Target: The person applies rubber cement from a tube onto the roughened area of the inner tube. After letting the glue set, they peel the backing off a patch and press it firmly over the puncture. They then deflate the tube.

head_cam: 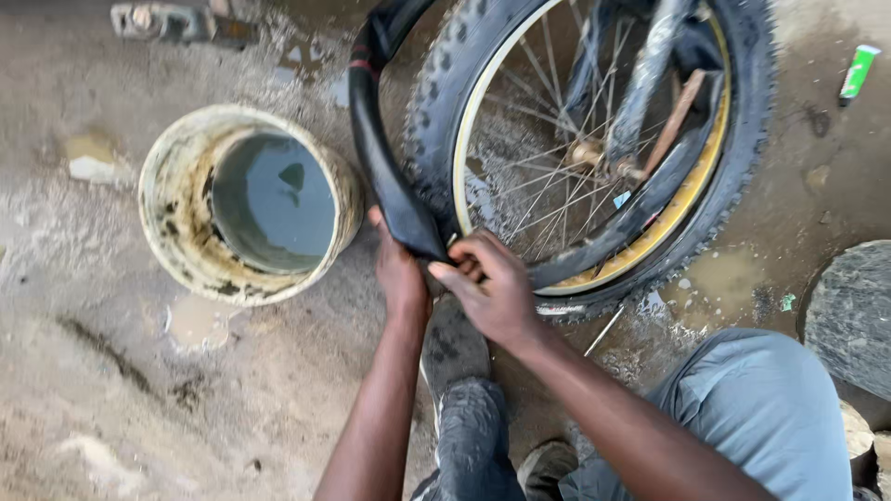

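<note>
**Inner tube held at wheel's near-left edge**

Inner tube (376, 139), black, arcs from the far side down the left of the bicycle wheel (594, 148). I see my left hand (401, 274) closed around its lower end and my right hand (492, 288) pinching it where it meets the knobby tyre (436, 93). A dirty bucket (172, 195) of water stands left, just beside the tube, on wet ground.

Bucket (176, 199): dirty white, holding murky water, standing on wet ground.
Tube (858, 71): small, green and white (upper right).
Puddle (719, 274): muddy, beside the stone (852, 315).
</note>
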